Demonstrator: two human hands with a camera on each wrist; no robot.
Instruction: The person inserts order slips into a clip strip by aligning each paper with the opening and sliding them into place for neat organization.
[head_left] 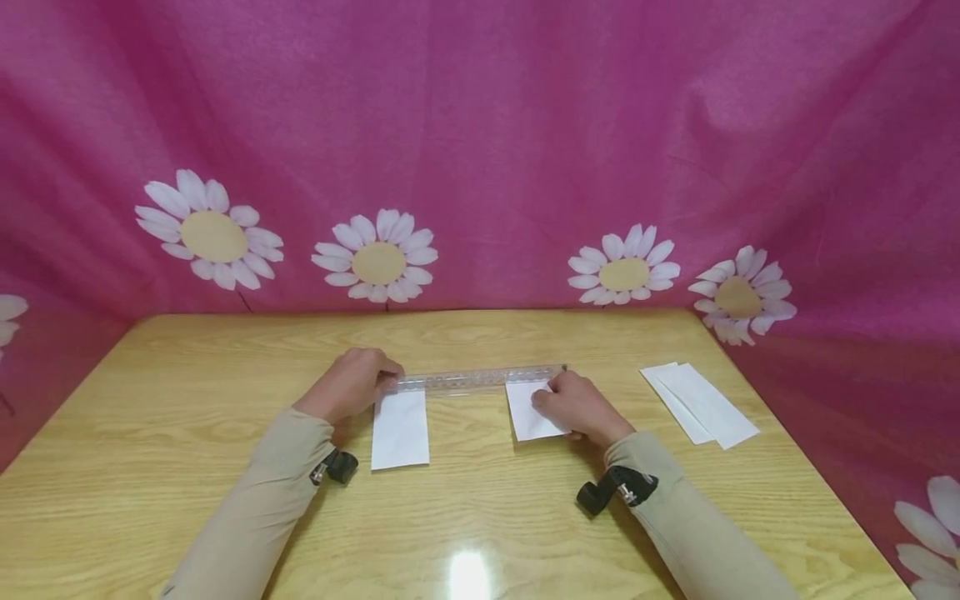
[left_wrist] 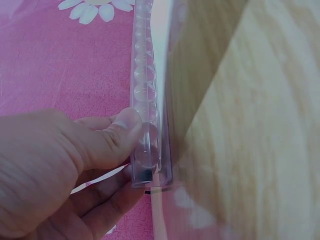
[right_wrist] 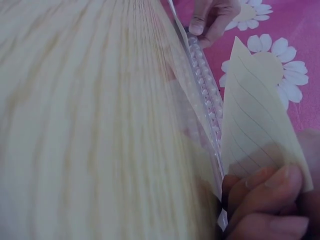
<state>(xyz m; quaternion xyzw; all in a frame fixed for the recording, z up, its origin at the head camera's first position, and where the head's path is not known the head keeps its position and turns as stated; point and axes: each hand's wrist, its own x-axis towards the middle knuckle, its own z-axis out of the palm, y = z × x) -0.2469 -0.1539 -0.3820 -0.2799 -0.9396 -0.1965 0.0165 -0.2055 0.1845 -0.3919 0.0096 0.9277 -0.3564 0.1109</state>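
A long clear plastic strip (head_left: 472, 381) with a row of round bumps runs between both hands. At its left end, my left hand (head_left: 352, 383) grips it, the thumb pressed on the face in the left wrist view. One white paper slip (head_left: 401, 429) extends toward me from that end. My right hand (head_left: 583, 408) pinches another white slip (head_left: 528, 423) near the strip's right end. In the right wrist view this slip (right_wrist: 255, 115) shows faint ruled lines and a raised pointed corner. Whether the right fingers (right_wrist: 270, 195) also touch the strip, I cannot tell.
Two overlapping white paper slips (head_left: 701, 404) lie on the right of the wooden table (head_left: 225, 358). Behind the table hangs a pink cloth (head_left: 480, 150) with white daisies. A black wrist camera (head_left: 341, 467) is strapped to the left sleeve, and another (head_left: 596, 497) to the right.
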